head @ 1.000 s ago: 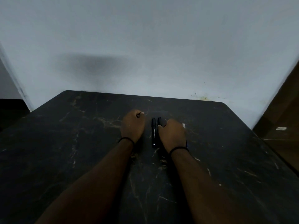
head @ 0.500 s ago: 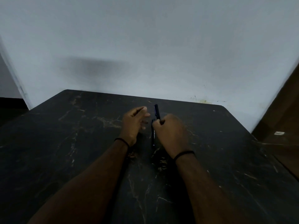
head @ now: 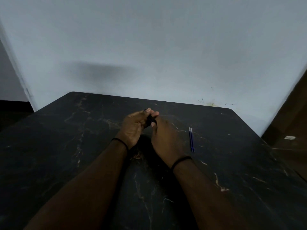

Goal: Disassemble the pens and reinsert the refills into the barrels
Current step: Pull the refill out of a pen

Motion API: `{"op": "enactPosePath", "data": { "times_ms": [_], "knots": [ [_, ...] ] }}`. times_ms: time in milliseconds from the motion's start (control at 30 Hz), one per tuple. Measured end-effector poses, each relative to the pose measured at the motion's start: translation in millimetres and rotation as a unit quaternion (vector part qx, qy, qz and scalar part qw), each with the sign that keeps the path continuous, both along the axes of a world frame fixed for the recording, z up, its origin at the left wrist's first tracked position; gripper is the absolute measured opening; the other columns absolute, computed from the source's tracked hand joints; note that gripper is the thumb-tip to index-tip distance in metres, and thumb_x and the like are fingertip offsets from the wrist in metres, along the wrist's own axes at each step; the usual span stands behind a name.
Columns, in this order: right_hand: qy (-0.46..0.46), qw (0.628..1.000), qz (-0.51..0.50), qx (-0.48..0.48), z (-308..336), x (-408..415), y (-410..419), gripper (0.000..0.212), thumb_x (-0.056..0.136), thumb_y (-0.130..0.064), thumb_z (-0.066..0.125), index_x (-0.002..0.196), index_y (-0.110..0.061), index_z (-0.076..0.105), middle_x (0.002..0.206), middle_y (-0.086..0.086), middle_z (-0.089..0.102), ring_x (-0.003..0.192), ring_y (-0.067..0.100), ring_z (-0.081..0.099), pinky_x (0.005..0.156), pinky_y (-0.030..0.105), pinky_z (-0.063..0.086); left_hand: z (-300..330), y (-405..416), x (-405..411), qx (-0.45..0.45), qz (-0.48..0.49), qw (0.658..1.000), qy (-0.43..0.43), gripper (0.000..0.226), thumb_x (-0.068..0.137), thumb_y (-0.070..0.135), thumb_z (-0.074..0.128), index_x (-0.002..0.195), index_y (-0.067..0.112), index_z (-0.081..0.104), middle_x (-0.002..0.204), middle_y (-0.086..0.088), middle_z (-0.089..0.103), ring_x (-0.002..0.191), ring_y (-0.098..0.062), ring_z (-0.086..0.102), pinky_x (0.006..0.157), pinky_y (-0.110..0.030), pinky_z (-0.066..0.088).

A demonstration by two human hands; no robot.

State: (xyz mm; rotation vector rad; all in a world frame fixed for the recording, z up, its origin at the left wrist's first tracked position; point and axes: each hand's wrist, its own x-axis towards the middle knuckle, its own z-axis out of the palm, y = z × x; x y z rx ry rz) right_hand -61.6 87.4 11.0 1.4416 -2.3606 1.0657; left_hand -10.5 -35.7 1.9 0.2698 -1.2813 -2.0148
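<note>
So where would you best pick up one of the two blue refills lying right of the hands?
Probably pinch one of the blue refills mid-shaft from above, fingers across its width. They lie flat, side by side on the table, so roll one away first.

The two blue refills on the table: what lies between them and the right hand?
In the head view, only bare dark table separates the right hand from the refills.

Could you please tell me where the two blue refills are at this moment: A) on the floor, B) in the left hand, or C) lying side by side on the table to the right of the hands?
C: the two blue refills lie side by side on the dark table, clear of both hands.
</note>
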Motion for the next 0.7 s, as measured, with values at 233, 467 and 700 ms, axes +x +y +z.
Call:
{"op": "enactPosePath", "data": {
  "times_ms": [233, 467, 700],
  "knots": [
    [0.067, 0.992, -0.099, 0.034, 5.2, 2.1, -0.8, 0.03, 0.104, -0.037, 0.037, 0.102, -0.018, 0.06, 0.096, 0.001, 0.066, 0.083, 0.019, 0.062, 0.062, 0.029, 0.034, 4.8, 2.0, 1.0, 0.019, -0.017, 0.999, 0.03, 0.019, 0.09, 0.013, 0.063, 0.078, 0.007, 0.076, 0.102, -0.023, 0.073, 0.078, -0.02, 0.072, 0.067, -0.024, 0.056],
    [0.061, 0.988, -0.127, 0.058, 5.8, -0.2, 3.8, 0.043, 0.102, -0.053, 0.032, 0.09, -0.022, 0.057, 0.088, -0.001, 0.066, 0.082, 0.021, 0.063, 0.061, 0.032, 0.035, 3.1, -3.0, 0.9, 0.031, 0.025, 0.998, 0.04, 0.019, 0.096, 0.021, 0.057, 0.088, 0.009, 0.069, 0.092, -0.013, 0.075, 0.087, -0.025, 0.072, 0.067, -0.029, 0.057],
    [-0.003, 0.996, -0.076, 0.049, 11.6, -8.1, 12.1, 0.043, 0.103, -0.05, 0.032, 0.091, -0.018, 0.058, 0.087, 0.003, 0.064, 0.085, 0.024, 0.062, 0.077, 0.044, 0.051, -11.0, -33.8, 12.5, -0.191, 0.347, 0.877, -0.271, 0.042, 0.099, 0.04, 0.051, 0.07, 0.014, 0.067, 0.064, -0.001, 0.06, 0.059, -0.014, 0.055, 0.059, -0.027, 0.044]
  ]
}}
